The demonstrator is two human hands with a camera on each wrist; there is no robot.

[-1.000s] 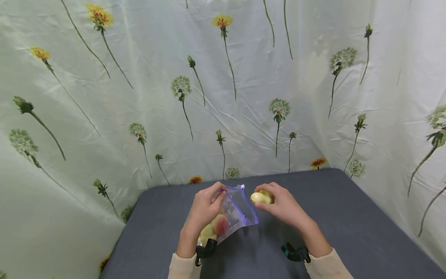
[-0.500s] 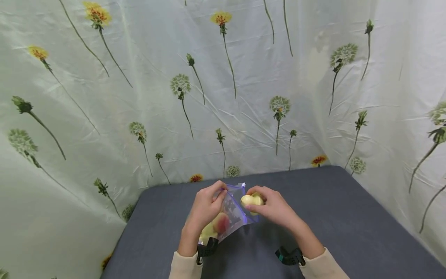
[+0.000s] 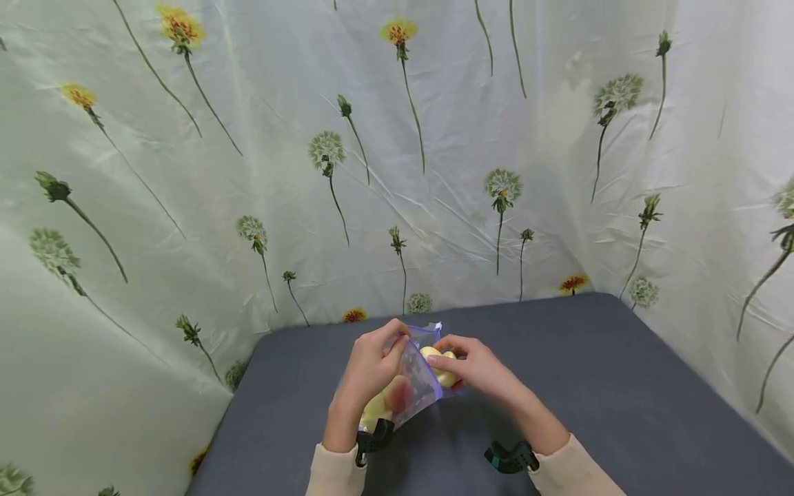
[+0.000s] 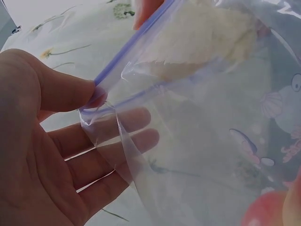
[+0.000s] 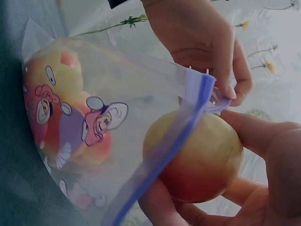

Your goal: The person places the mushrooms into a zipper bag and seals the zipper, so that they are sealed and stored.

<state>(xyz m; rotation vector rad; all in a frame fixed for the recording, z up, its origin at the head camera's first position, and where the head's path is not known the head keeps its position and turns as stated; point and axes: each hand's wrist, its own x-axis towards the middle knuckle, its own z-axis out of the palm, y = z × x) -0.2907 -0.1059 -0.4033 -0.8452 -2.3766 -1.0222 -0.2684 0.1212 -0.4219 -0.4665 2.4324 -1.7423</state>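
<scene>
A clear zip bag [image 3: 423, 405] with purple zip edges and cartoon prints tilts above the table, its mouth facing right. My left hand [image 3: 370, 364] pinches the rim between thumb and index finger; in the left wrist view its other fingers [image 4: 101, 165] extend behind the clear film. My right hand [image 3: 482, 366] holds a yellow-and-red peach [image 5: 207, 155] at the bag's mouth. In the right wrist view, part of this peach sits behind the purple zip edge. Several similar fruits [image 5: 56, 77] lie deeper in the bag, partly covered by the prints.
The dark grey table [image 3: 558, 372] stretches around both hands. A pale curtain [image 3: 446, 138] printed with dandelions hangs along the back and sides. Each wrist wears a black strap mount [image 3: 511, 458].
My right hand has moved left with the peach, from beside the bag into its mouth. The left hand keeps pinching the rim in nearly the same spot.
</scene>
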